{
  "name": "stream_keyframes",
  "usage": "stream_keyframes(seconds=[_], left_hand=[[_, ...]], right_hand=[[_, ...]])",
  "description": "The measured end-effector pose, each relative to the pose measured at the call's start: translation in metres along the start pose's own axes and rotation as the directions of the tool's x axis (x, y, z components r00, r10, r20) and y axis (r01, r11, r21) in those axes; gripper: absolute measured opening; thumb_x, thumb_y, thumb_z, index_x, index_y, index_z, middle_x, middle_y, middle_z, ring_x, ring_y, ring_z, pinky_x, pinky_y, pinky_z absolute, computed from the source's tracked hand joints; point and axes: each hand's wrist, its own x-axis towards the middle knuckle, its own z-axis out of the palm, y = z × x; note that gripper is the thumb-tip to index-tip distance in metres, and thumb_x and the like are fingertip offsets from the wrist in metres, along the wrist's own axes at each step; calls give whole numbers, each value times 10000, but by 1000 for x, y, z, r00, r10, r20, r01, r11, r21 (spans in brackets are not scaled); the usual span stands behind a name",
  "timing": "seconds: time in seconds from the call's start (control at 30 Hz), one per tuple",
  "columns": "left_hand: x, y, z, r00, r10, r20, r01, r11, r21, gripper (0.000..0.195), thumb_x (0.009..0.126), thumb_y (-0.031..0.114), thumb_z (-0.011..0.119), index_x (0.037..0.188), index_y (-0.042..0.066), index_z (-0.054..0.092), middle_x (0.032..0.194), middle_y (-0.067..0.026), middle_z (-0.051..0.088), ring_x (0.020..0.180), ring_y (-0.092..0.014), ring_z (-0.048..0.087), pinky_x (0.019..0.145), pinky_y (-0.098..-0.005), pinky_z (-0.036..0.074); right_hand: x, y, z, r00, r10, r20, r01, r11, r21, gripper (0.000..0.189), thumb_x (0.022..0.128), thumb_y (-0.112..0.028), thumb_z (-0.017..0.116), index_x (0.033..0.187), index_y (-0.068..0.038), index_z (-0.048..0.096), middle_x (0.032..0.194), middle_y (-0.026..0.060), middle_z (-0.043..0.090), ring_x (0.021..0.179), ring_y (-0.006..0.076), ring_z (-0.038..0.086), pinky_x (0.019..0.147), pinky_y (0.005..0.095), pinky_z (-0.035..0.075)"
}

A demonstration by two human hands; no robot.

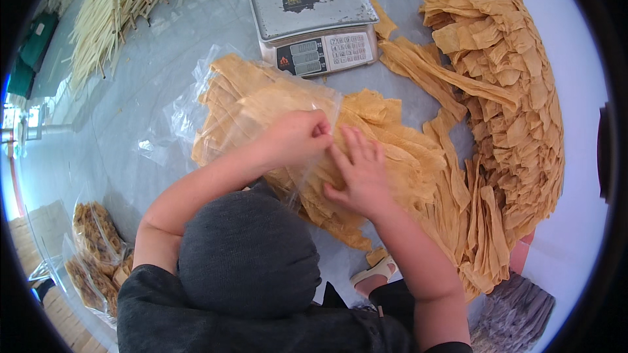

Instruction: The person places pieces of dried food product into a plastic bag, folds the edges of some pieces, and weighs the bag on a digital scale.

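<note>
A clear plastic bag (289, 88), part filled with tan dried sheets that look like tofu skin, lies on its side before me. Its mouth faces right, and more tofu-skin sheets (378, 113) stick out of it. At the bag's rim my left hand (301, 138) is curled, thumb and fingers pinching the film. Just to its right, my right hand (362, 169) rests with spread fingers flat on the protruding sheets, gripping nothing. A dark knit cap and the shoulders hide the ground beneath.
Beyond the bag stands a digital weighing scale (314, 10). A tall heap of tofu-skin sheets (510, 108) lines the right wall. Pale thin sticks (122, 14) lie at upper left. Filled plastic bags (95, 255) sit at lower left, and a dark grey stack (515, 309) at lower right.
</note>
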Motion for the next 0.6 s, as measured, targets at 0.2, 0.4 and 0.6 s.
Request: stream_keyframes(seconds=[0.2, 0.4, 0.6], left_hand=[[17, 9, -34, 978, -184, 100, 196, 972, -128, 185, 934, 200, 598, 949, 20, 635, 799, -31, 662, 690, -111, 631, 635, -261, 502], [30, -161, -159, 810, 123, -574, 58, 956, 288, 379, 959, 419, 551, 1218, 161, 653, 1101, -37, 685, 1035, -128, 616, 859, -297, 480], [3, -199, -142, 905, -425, -2, 258, 553, -792, 702, 907, 687, 440, 1325, 136, 566, 1340, -27, 556, 1206, -199, 530, 986, -380, 445]], right_hand=[[18, 22, 1, 992, -89, -84, 103, 978, 180, 673, 718, -329, 753, 1324, -118, 551, 1430, 208, 422, 1344, 351, 378, 1098, 482, 267], [-55, 130, -42, 721, 556, -413, -503, 831, 239, 670, 764, -403, 776, 1333, -132, 549, 1394, 201, 472, 1342, 348, 397, 1099, 437, 319], [-21, 49, 0, 725, 684, -81, -409, 522, 748, 647, 862, -393, 702, 1404, -121, 476, 1547, 226, 236, 1404, 325, 305, 1126, 415, 270]])
